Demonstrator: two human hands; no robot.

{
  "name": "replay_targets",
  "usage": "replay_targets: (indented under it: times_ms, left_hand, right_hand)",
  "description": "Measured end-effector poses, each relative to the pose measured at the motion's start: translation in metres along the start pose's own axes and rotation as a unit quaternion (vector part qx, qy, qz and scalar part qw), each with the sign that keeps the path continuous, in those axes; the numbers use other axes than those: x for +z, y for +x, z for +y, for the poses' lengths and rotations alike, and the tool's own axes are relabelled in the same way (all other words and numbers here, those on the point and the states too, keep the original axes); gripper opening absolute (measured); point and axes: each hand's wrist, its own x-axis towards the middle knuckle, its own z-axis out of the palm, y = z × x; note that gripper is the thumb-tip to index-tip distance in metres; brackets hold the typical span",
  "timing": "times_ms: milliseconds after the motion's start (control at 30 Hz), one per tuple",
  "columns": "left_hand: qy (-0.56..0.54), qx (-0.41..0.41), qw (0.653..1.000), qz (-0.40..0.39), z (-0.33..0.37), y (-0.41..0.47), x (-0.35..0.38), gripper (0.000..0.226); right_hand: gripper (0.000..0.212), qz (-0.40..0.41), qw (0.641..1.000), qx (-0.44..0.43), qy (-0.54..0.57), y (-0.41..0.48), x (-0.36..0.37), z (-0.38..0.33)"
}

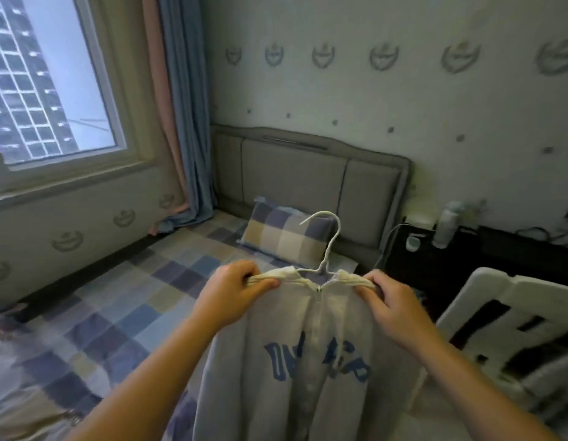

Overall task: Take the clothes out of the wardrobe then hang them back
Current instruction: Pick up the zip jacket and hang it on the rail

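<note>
A light grey zip-up top with blue letters [308, 361] hangs on a white wire hanger [329, 246], held up over the bed. My left hand [231, 291] pinches the left shoulder of the top together with the hanger's arm. My right hand [394, 310] grips the right shoulder the same way. The hanger's hook points up and curls to the left, free of any rail. The zip runs down the middle of the top, closed. No wardrobe is in view.
A bed with a blue-and-beige checked cover [117, 313] and matching pillow [286, 237] lies ahead, against a grey padded headboard [308, 173]. A window [53, 78] and curtains [184, 106] stand left. A dark bedside table with bottles [448, 230] and a white plastic chair [512, 329] stand right.
</note>
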Motion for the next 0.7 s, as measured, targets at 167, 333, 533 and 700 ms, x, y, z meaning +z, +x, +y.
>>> replay_targets:
  times_ms: [167,333,533,700]
  left_hand:
    - [-0.04,0.08,0.995,-0.034,0.08,0.083,0.069,0.037]
    - [-0.081,0.165,0.98,-0.071,0.163,0.163,0.141,0.037]
    - [-0.151,0.291,0.94,-0.095,0.263,0.256,0.23,0.044]
    - [-0.219,0.375,0.891,-0.133,0.36,0.329,0.3,0.054]
  right_hand:
    - [0.012,0.064,0.996,0.048,-0.047,-0.005,-0.104,0.049]
    - [0.013,0.147,0.976,0.108,-0.115,-0.012,-0.193,0.092]
    - [0.013,0.252,0.928,0.174,-0.212,-0.019,-0.289,0.137]
    - [0.014,0.33,0.868,0.224,-0.295,-0.021,-0.364,0.151]
